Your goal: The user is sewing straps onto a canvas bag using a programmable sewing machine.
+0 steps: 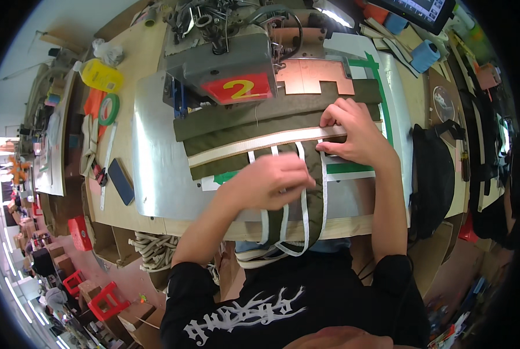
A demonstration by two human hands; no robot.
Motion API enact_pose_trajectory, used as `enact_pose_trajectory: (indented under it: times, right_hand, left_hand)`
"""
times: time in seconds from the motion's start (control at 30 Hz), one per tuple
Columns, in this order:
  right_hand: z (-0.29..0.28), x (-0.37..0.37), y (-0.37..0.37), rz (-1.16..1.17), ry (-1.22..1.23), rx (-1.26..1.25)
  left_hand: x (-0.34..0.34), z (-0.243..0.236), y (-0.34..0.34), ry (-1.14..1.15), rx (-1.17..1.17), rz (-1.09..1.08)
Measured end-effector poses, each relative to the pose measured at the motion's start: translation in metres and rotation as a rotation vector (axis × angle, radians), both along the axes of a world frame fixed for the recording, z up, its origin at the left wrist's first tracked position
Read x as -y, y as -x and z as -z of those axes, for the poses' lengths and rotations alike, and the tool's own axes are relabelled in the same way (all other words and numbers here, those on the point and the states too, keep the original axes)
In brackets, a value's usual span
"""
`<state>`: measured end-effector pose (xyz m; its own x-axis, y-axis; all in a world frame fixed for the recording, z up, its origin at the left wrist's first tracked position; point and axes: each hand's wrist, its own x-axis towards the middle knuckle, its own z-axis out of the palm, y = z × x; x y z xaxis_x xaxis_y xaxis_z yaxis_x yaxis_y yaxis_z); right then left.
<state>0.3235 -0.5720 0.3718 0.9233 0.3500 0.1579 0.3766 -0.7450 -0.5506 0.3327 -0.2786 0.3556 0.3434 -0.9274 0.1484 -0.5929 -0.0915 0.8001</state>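
An olive fabric panel lies on the metal work plate, crossed by a long white band with tan edges. Olive strips with white binding run from this band over the table's front edge toward me. My right hand rests at the right part of the band, thumb on its near side and fingers on its far side, spread apart. Above the strips is my left hand, fingers curled together; whatever they pinch is hidden. Beyond the panel, a copper-coloured notched plate covers part of the fabric.
A grey sewing machine head with a red panel overhangs the fabric's far left. On the left are a phone, green tape roll and yellow bottle. A black bag hangs at right; a blue thread spool stands behind.
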Motion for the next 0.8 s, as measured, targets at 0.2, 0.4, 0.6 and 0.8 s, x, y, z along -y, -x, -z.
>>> enact_pose_trajectory:
  times: [0.2, 0.4, 0.6, 0.8]
  right_hand:
    - [0.003, -0.002, 0.001, 0.0, -0.01, -0.02]
    - [0.007, 0.004, -0.004, 0.014, -0.111, -0.075]
    - [0.002, 0.003, -0.006, 0.022, -0.096, -0.086]
    - [0.012, 0.019, -0.012, -0.042, -0.337, -0.196]
  left_hand:
    - [0.004, 0.008, -0.001, 0.017, 0.376, -0.249]
    - [0.001, 0.009, -0.005, 0.006, 0.358, -0.218]
    - [-0.002, 0.011, -0.009, 0.022, 0.337, -0.21]
    - [-0.016, 0.005, -0.02, 0.04, 0.227, -0.156]
